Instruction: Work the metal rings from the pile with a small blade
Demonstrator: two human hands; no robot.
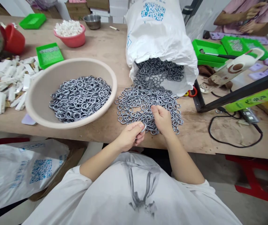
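Note:
My left hand (132, 135) is closed at the table's front edge, with a silver-grey metal ring (144, 127) pinched at its fingertips. Over the loose pile of metal rings (134, 97), my right hand (162, 119) is bent with its fingers pointing down among the rings; its fingertips are hidden, so I cannot see whether it grips one. The pile spills from the mouth of a white woven sack (159, 40) lying on its side. To the left stands a large beige basin (38, 110) holding many similar rings (82, 97).
White plastic pieces (12, 78) are heaped at the far left. Behind the basin are a green tray (49, 55), a red bowl (74, 40) and a metal bowl (93, 22). A black stand (218, 106), a cable (210, 128) and a clear bottle (227, 73) stand right. Another person (241, 18) sits opposite.

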